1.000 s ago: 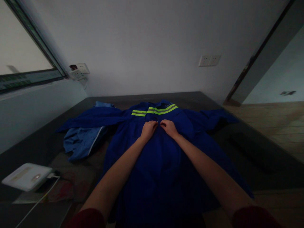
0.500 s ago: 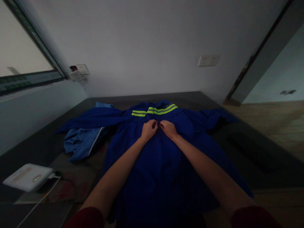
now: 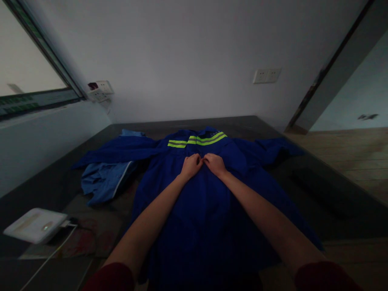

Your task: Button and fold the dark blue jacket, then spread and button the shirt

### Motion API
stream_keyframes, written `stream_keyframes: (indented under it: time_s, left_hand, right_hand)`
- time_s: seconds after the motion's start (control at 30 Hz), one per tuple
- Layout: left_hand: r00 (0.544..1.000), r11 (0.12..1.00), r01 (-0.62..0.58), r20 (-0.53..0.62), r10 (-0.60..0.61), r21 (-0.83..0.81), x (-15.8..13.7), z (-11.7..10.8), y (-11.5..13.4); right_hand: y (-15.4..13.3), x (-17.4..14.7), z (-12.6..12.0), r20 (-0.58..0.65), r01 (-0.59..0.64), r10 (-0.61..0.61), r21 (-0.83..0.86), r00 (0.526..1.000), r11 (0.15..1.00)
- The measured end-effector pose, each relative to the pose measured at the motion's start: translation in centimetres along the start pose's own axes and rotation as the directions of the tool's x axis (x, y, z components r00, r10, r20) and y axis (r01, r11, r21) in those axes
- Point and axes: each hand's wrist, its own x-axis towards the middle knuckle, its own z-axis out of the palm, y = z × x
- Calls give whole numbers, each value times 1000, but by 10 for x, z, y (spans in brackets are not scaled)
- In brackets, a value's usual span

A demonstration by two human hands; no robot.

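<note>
A dark blue work jacket (image 3: pixel 194 214) lies spread on the table, its sleeves stretched out to both sides. Yellow-green and grey reflective stripes (image 3: pixel 209 140) cross its chest. My left hand (image 3: pixel 192 165) is closed in a pinch on the front edge of the jacket, just below the stripes. Facing it, my right hand (image 3: pixel 214 163) pinches the same front opening, and the fingertips of both hands meet. Whatever small fastening may lie between the fingers is hidden.
The dark table (image 3: pixel 242 121) stands against a wall with sockets (image 3: pixel 266 76). A lighter blue garment (image 3: pixel 104 182) lies partly under the left sleeve. A white box (image 3: pixel 36 225) with a cable sits at the near left. A black object (image 3: pixel 321 190) lies at the right.
My two hands have come together, closing the small gap between their fingertips. The jacket lies as before.
</note>
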Motion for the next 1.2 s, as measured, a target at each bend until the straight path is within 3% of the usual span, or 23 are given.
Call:
stream_keyframes:
  time_s: [0.3, 0.5, 0.63, 0.9, 1.2]
  left_hand:
    - [1000, 999, 23, -13, -24, -23, 1, 1, -3]
    - [999, 999, 37, -29, -36, 5, 1, -2, -1]
    - [998, 999, 39, -52, -38, 18, 1, -4, -1]
    - [983, 945, 174, 0, -181, -276, 9, -2, -1]
    - [977, 865, 211, 61, -207, -455, 11, 0, -4]
  right_hand:
    - [4, 1, 2, -48, 2, 2, 84, 999, 996]
    - [10, 5, 3, -113, -28, 66, 305, 991, 952]
    - [11, 8, 5, -125, -73, 153, 495, 980, 866]
    - [16, 13, 7, -121, -138, 279, 646, 953, 751]
    - [18, 14, 9, -67, -182, 326, 716, 943, 674]
